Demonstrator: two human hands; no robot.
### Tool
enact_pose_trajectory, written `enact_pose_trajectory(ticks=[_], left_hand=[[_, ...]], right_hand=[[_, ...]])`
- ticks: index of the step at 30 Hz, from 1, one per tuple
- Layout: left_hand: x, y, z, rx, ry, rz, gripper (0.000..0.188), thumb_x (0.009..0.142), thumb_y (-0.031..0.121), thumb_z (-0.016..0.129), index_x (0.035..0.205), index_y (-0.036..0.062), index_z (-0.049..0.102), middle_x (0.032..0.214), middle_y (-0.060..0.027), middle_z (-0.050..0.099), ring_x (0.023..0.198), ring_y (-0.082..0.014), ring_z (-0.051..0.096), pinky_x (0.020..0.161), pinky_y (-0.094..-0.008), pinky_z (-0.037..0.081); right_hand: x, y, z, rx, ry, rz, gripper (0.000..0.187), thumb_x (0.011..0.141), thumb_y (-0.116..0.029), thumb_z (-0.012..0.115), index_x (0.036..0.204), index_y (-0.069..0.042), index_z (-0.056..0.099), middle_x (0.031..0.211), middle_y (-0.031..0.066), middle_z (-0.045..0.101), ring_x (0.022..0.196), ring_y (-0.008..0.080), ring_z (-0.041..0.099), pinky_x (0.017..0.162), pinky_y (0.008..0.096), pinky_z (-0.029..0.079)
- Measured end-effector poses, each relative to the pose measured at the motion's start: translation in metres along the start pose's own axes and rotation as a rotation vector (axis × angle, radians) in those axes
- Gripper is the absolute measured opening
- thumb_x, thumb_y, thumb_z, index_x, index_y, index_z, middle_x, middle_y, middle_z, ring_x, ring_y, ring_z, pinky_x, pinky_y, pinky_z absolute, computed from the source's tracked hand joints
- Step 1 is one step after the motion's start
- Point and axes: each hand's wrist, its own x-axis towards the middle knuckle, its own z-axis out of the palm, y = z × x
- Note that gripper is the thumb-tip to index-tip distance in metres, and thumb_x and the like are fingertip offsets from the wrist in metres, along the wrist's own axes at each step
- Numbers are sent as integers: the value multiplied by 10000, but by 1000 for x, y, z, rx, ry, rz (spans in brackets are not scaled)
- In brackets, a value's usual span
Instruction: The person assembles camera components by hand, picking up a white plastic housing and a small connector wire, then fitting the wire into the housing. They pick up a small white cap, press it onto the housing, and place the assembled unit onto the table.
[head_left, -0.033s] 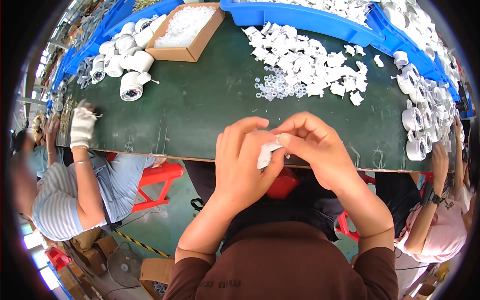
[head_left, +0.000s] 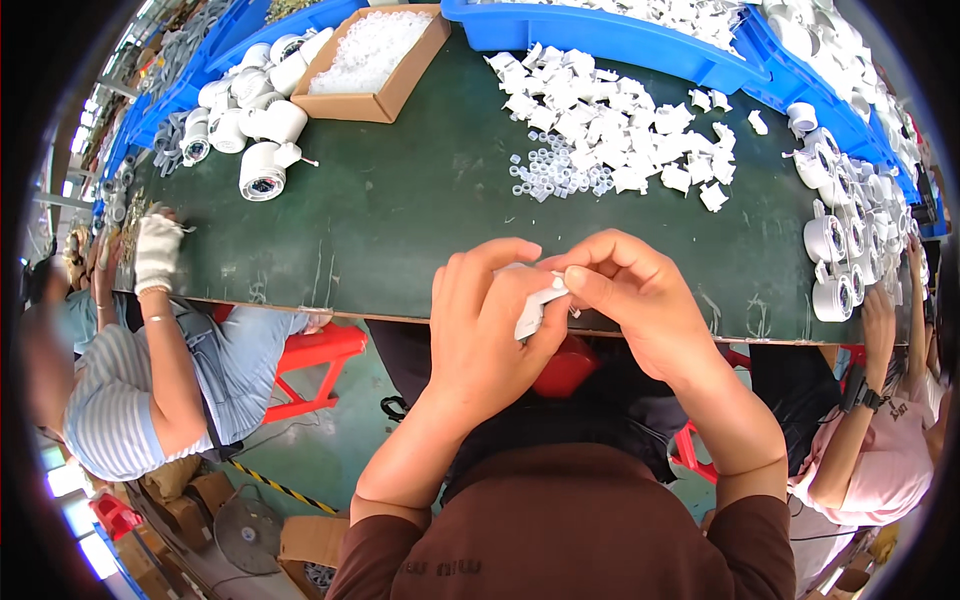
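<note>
Just over the table's near edge, a small white plastic part (head_left: pixel 534 312) is held between the fingers and thumb of my left hand (head_left: pixel 485 325). My right hand (head_left: pixel 635 300) is closed in a pinch at the upper right end of that part, by a small round white tip. Whether a separate small piece sits under the right fingertips cannot be seen. Beyond my hands lies a heap of similar white plastic parts (head_left: pixel 590 110). Small translucent rings (head_left: pixel 550 172) lie in a cluster at its left edge.
Blue bins (head_left: pixel 600 42) line the table's far side. A cardboard box (head_left: pixel 375 105) of translucent pieces and white round housings (head_left: pixel 263 172) stand at the left. More housings (head_left: pixel 826 240) are stacked at the right. Co-workers sit on both sides, one wearing a white glove (head_left: pixel 157 250).
The white part has turned slightly in my fingers, showing more of its upper end. My hands stay almost in place. At the left, the co-worker's gloved hand has shifted a little leftward.
</note>
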Motion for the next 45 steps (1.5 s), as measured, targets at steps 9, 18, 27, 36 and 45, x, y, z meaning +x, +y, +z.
enact_pose_trajectory(ticks=[9, 18, 27, 36, 45], left_hand=[[5, -6, -5, -88, -91, 49, 339, 699, 8, 806, 971, 82, 617, 991, -89, 676, 913, -292, 611, 780, -394, 473], [8, -71, -75, 699, 168, -32, 530, 882, 214, 748, 1383, 113, 604, 1483, -150, 521, 1378, -392, 445, 1121, -505, 333], [0, -27, -34, 423, 89, -136, 514, 890, 94, 708, 1389, 84, 582, 1480, -148, 506, 1329, -332, 454, 1114, -449, 325], [-2, 26, 14, -121, -344, -83, 337, 867, 42, 696, 1203, 44, 675, 1291, -143, 626, 1185, -349, 567, 1073, -456, 409], [4, 26, 29, -472, -183, -308, 491, 1014, 180, 553, 1400, -78, 394, 1405, -273, 441, 1289, -423, 444, 1108, -459, 351]], right_hand=[[-6, 23, 1, -60, 29, -173, 80, 995, -7, 604, 1058, 3, 653, 1040, 57, 674, 952, 86, 621, 823, 263, 518], [-59, -19, -75, -1365, 625, -731, 173, 884, -122, 758, 1045, -87, 704, 1105, 93, 681, 1096, 307, 610, 962, 418, 464], [-134, -21, -218, -1674, 1223, -303, 583, 965, -322, 684, 1476, -116, 492, 1558, 231, 376, 1440, 433, 311, 1174, 514, 272], [-85, -20, -91, -1306, 647, -429, 509, 826, -83, 786, 1312, -98, 635, 1292, 126, 620, 1155, 304, 564, 1014, 392, 449], [-41, 27, -12, -967, 171, -532, 832, 810, 62, 703, 1546, -8, 322, 1499, 218, 447, 1310, 398, 492, 1115, 427, 397]])
